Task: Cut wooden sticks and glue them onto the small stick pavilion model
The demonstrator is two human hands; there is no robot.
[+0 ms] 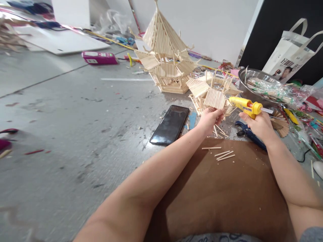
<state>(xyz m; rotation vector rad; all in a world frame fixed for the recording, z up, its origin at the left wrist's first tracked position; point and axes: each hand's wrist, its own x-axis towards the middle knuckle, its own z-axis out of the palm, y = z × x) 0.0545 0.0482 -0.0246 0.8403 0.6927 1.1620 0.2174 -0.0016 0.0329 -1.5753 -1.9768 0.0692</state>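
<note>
Right of centre on the grey surface [113, 111], the small stick model [198, 88] sits just beyond your hands, near side toward you. Your left hand [211, 119] pinches thumb to fingers at the near edge of the slatted panel [215, 98], probably to steady it while keeping its face clear. Your right hand [261, 126] is wrapped round the handle of the yellow glue gun [248, 106], nozzle aimed left at the panel's right edge; looks like that puts the tip close without crossing your left fingers. Phone [169, 125] lies flat to the left, pliers [252, 136] under your right hand's side. Loose sticks [224, 156] lie on the brown sheet [222, 191] between your forearms, easy reach. Tall stick tower [164, 37] stands behind, maybe as reference.

Can't tell: whether the panel is joined to the model or just overlaps it in view; whether the nozzle touches; what your trigger finger does, hidden behind the gun. Your left fingertips are partly hidden too. Steel bowl [244, 79] is part-covered by plastic wrap; purple item at the far left edge is cut off.
</note>
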